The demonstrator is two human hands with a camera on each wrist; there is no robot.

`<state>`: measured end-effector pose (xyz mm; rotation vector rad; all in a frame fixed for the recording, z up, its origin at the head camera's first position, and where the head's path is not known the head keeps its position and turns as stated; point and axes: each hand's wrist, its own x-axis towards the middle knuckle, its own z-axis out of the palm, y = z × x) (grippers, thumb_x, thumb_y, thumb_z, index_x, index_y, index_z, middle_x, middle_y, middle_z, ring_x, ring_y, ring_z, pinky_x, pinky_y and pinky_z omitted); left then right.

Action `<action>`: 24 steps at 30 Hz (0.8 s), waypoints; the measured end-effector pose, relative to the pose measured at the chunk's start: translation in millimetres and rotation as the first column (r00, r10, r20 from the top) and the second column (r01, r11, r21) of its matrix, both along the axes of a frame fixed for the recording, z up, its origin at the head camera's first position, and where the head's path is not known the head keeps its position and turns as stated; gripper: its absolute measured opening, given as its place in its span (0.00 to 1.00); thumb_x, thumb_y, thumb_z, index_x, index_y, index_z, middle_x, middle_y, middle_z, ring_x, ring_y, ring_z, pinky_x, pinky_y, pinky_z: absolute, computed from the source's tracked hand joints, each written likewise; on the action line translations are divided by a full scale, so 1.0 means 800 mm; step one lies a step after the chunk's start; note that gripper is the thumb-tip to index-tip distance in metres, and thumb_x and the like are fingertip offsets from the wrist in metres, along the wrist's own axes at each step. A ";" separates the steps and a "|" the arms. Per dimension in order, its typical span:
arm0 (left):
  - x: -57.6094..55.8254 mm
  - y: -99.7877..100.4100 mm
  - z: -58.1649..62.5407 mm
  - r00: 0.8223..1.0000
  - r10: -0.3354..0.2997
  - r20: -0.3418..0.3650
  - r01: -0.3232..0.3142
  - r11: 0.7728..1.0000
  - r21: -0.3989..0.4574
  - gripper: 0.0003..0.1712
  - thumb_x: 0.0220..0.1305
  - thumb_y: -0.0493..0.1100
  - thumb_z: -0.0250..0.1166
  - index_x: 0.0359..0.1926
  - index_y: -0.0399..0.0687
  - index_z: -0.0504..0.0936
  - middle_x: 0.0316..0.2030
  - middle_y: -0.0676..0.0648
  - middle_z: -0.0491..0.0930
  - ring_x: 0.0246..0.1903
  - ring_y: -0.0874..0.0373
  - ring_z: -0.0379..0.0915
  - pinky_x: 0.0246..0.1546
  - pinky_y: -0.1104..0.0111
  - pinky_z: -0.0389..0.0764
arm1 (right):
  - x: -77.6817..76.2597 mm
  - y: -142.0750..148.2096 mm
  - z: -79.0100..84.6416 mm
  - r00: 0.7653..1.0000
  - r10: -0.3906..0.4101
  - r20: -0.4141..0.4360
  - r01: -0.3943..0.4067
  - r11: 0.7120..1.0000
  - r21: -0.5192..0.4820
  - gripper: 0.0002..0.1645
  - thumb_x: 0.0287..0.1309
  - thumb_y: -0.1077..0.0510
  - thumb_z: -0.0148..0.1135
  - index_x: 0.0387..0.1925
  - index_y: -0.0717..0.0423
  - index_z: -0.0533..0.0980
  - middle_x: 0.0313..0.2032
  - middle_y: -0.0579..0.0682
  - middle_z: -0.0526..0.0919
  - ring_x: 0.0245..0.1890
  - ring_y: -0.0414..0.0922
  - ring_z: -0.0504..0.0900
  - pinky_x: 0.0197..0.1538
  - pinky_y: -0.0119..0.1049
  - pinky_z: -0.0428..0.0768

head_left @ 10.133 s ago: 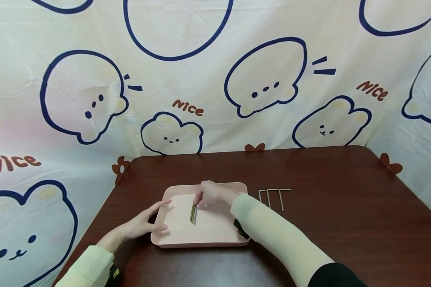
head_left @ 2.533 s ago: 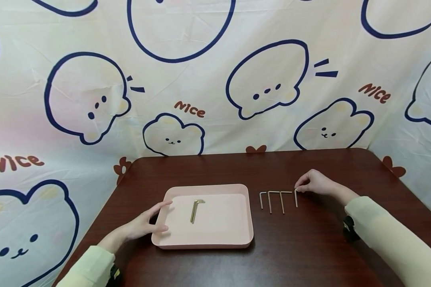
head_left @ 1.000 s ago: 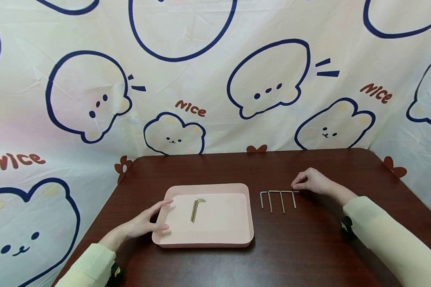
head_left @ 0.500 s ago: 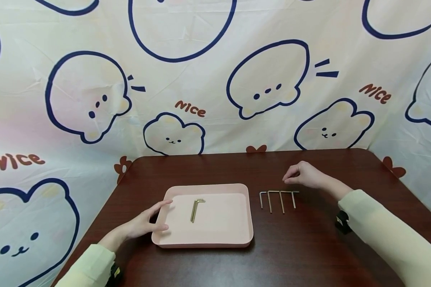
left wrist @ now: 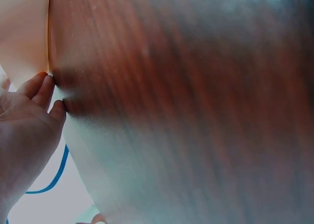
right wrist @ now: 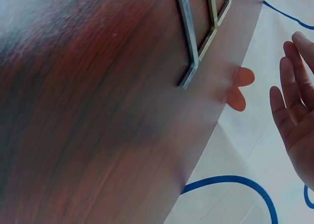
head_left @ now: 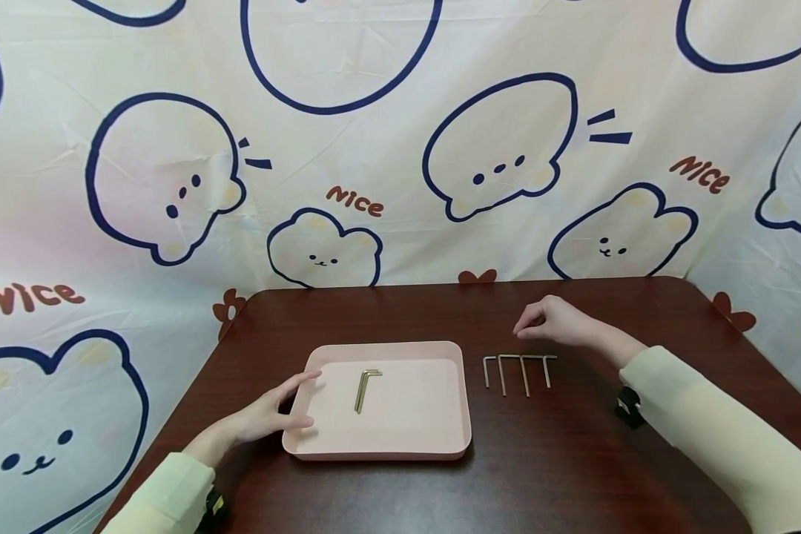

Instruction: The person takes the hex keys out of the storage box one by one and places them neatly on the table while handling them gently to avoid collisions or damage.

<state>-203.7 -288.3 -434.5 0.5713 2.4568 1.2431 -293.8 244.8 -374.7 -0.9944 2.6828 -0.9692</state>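
Observation:
My left hand (head_left: 265,412) lies at the left side of the pink tray (head_left: 434,437), thumb and index finger spread and touching its rim. In the tray, two brass-coloured hex keys (head_left: 360,393) lie close together, their short arms pointing right. My right hand (head_left: 555,322) hovers behind a row of several hex keys on the table, its fingers loosely bent and holding nothing. In the right wrist view, the row's end hex key (right wrist: 189,33) looks silvery and the hex key beside it (right wrist: 212,11) brass-coloured. The row's rightmost hex key (head_left: 546,372) is shorter than its neighbour.
Everything stands on a dark brown wooden table (head_left: 574,452). A white cloth (head_left: 400,163) with blue cartoon outlines hangs behind the table and along both sides.
The right hand took a hex key from the tray, laid it at the row's right end and nudged it left. It let go and moved up and left. The left hand stayed at the tray.

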 end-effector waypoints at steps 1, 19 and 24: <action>0.000 0.000 0.000 1.000 0.000 0.001 0.000 1.000 0.001 0.46 0.59 0.45 0.71 0.73 0.45 0.57 0.70 0.34 0.55 0.68 0.38 0.48 0.62 0.38 0.48 | 0.000 -0.002 0.001 1.000 0.001 0.002 -0.001 1.000 0.000 0.05 0.59 0.62 0.67 0.36 0.57 0.86 0.33 0.44 0.85 0.32 0.41 0.80 0.37 0.34 0.79; 0.002 0.002 0.006 1.000 -0.021 -0.014 0.021 1.000 -0.001 0.45 0.59 0.44 0.70 0.73 0.44 0.57 0.70 0.33 0.55 0.68 0.35 0.48 0.61 0.37 0.48 | 0.001 -0.042 0.019 1.000 0.008 0.023 -0.009 1.000 0.024 0.07 0.58 0.59 0.68 0.38 0.57 0.86 0.34 0.43 0.85 0.33 0.41 0.80 0.38 0.36 0.79; 0.002 0.002 0.006 1.000 -0.015 -0.009 0.015 1.000 -0.002 0.45 0.59 0.44 0.71 0.73 0.45 0.57 0.70 0.33 0.55 0.68 0.36 0.48 0.62 0.38 0.48 | 0.001 -0.059 0.025 1.000 0.014 0.010 -0.014 0.999 0.039 0.08 0.58 0.58 0.69 0.39 0.57 0.86 0.36 0.43 0.85 0.37 0.42 0.80 0.42 0.38 0.79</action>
